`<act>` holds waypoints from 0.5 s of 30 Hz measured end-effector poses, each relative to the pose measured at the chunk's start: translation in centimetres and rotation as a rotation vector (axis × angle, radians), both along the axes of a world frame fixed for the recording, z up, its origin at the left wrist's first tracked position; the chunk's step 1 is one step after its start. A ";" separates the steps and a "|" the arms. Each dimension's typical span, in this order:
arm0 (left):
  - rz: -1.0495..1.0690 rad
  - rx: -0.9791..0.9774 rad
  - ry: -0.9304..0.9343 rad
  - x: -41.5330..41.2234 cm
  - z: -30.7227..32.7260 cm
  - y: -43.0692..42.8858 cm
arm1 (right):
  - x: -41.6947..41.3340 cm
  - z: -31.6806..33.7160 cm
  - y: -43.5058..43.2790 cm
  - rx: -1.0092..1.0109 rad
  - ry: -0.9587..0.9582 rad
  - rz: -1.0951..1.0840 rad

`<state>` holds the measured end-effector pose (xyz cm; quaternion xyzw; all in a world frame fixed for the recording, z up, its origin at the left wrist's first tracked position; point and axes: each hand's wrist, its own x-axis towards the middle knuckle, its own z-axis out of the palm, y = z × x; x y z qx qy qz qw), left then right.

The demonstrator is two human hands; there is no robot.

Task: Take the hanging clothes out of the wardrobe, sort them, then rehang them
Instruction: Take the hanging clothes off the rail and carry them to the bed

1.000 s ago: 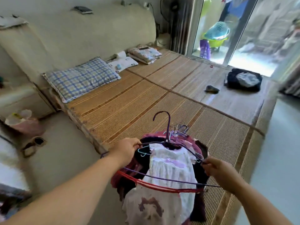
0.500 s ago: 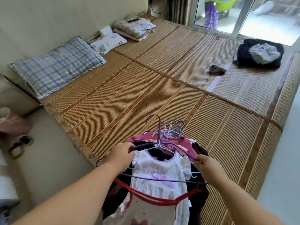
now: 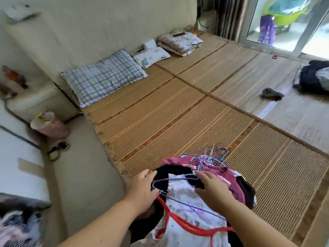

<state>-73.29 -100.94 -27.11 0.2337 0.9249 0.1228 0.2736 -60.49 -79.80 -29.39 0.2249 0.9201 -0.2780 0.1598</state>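
A bundle of clothes on wire hangers lies on the near corner of the bamboo bed mat. On top is a white child's dress on a purple hanger. A red hanger crosses its lower part. Under it are a black garment and a maroon one. The hanger hooks fan out at the far end. My left hand rests on the bundle's left edge by the purple hanger's end. My right hand lies flat on the dress, fingers spread.
A checked pillow, a small white pillow and a folded blanket lie along the headboard. A dark clothes heap and a small grey item sit at the far right. A pink bin stands on the floor, left.
The bundle came down from the air onto the mat's corner. My right hand let go of the hanger end and moved left onto the dress. My left hand's grip loosened.
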 end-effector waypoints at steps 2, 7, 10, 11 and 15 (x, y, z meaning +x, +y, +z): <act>0.016 0.015 0.044 -0.1 2.6 -2.1 | -2.7 2.7 -2.8 0.005 0.104 0.135; 0.080 0.049 0.266 -0.5 10.7 -10.2 | -9.0 10.0 -12.3 0.029 0.313 0.423; 0.151 0.003 0.432 -0.3 15.4 -17.3 | -11.8 14.4 -20.1 0.035 0.412 0.569; 0.189 -0.008 0.467 -0.2 16.8 -19.8 | -12.4 15.7 -22.8 0.030 0.443 0.611; 0.329 -0.078 0.594 1.1 21.7 -29.6 | -14.2 20.3 -32.8 0.010 0.597 0.763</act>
